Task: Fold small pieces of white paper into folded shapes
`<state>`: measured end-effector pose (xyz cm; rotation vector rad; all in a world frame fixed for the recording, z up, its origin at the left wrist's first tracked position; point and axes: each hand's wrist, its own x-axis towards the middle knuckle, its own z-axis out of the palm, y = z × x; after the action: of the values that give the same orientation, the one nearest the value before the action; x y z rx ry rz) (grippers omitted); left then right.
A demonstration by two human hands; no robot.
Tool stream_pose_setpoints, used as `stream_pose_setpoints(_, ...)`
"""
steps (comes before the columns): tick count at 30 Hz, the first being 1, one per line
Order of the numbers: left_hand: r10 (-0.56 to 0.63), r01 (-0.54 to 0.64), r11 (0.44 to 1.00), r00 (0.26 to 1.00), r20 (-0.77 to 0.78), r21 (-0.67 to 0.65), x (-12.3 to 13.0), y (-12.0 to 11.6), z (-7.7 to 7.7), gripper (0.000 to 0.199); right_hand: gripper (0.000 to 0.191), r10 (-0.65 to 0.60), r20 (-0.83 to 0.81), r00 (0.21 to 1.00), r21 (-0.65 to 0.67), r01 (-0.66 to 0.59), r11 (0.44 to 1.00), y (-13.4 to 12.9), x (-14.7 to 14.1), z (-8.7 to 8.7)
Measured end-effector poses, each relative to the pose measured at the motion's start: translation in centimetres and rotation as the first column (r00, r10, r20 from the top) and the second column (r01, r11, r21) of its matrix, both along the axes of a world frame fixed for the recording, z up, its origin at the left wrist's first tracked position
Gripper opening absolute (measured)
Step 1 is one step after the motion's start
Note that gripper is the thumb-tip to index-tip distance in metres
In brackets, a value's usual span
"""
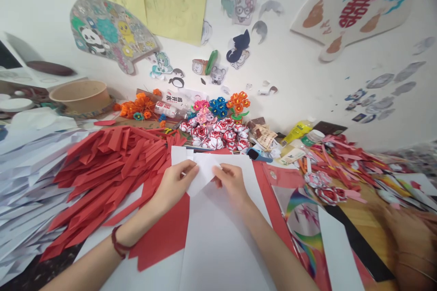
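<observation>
Head view showed both hands meeting over a small white paper piece [204, 173] near the middle of the table [41, 268]. The left hand [175, 185] pinched the paper's left edge between thumb and fingertips, and the right hand [232, 181] pinched its right edge the same way, both closed on it. The piece sat folded to a point aimed toward the near edge, held just above a large white sheet [218, 236] that lay over a red sheet [164, 236]. A dark red bracelet [118, 242] circled the left wrist. Left of the hands, a wide heap of red paper strips [109, 168] spread toward the left edge, beside a stack of white paper [23, 177]. Toward the far edge, against the wall, lay a cluster of red-and-white paper flowers [218, 135], with orange paper flowers [136, 107] and a brown paper bowl [81, 95] further left. At the right edge, another person's hand [409, 236] appeared blurred.
</observation>
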<state>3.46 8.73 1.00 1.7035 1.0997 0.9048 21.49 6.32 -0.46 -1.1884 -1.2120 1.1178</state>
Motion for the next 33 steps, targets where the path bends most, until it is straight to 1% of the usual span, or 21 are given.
stream_pose_setpoints(2,0.005,-0.005,1.000,1.000,-0.018,0.000,-0.1,0.0,0.2,0.030,0.036,0.089,0.024,0.996,-0.059,-0.088,0.994,-0.1,-0.2,-0.1)
stream_pose_setpoints(3,-0.005,0.005,1.000,0.999,-0.034,0.007,-0.1,-0.1,0.2,0.030,0.035,0.113,0.039,0.993,-0.095,-0.109,0.990,-0.1,-0.2,-0.2)
stream_pose_setpoints(5,-0.035,0.037,0.999,0.996,-0.077,0.033,-0.1,-0.2,0.2,0.028,0.034,0.118,0.055,0.992,-0.136,-0.110,0.985,-0.1,-0.3,-0.5)
stream_pose_setpoints(6,-0.048,0.053,0.997,0.994,-0.101,0.052,-0.1,-0.2,0.3,0.028,0.033,0.107,0.055,0.993,-0.126,-0.100,0.987,-0.1,-0.4,-0.5)
stream_pose_setpoints(9,-0.069,0.092,0.990,0.979,-0.191,0.112,0.1,-0.5,0.3,0.028,0.029,0.083,0.053,0.995,-0.018,-0.082,0.996,-0.1,-0.4,-0.4)
stream_pose_setpoints(11,-0.071,0.107,0.985,0.968,-0.241,0.137,0.2,-0.7,0.3,0.029,0.026,0.083,0.080,0.993,0.027,-0.085,0.996,-0.1,-0.4,-0.1)
stream_pose_setpoints(13,-0.070,0.107,0.984,0.967,-0.244,0.141,0.4,-1.0,0.3,0.024,0.024,0.092,0.132,0.987,0.049,-0.099,0.994,-0.2,-0.4,0.2)
stream_pose_setpoints(16,-0.071,0.100,0.986,0.977,-0.203,0.134,0.4,-1.2,0.3,0.015,0.022,0.091,0.236,0.968,0.090,-0.115,0.989,-0.5,-0.4,0.6)
stream_pose_setpoints(19,-0.086,0.117,0.984,0.973,-0.216,0.134,0.4,-1.3,0.4,0.012,0.020,0.048,0.350,0.936,0.163,-0.111,0.980,-0.8,-0.6,0.8)
stream_pose_setpoints(23,-0.087,0.127,0.981,0.963,-0.254,0.147,0.3,-1.4,0.6,0.011,0.019,-0.062,0.470,0.880,0.323,-0.106,0.940,-1.5,-0.9,0.9)
stream_pose_setpoints(27,-0.077,0.133,0.975,0.953,-0.294,0.176,0.2,-1.6,0.8,0.010,0.019,-0.145,0.492,0.858,0.424,-0.091,0.901,-2.0,-1.2,1.0)
stream_pose_setpoints(33,-0.035,0.114,0.972,0.936,-0.351,0.205,-0.1,-1.4,1.0,0.011,0.014,-0.231,0.459,0.858,0.478,-0.019,0.878,-2.1,-0.3,1.7)
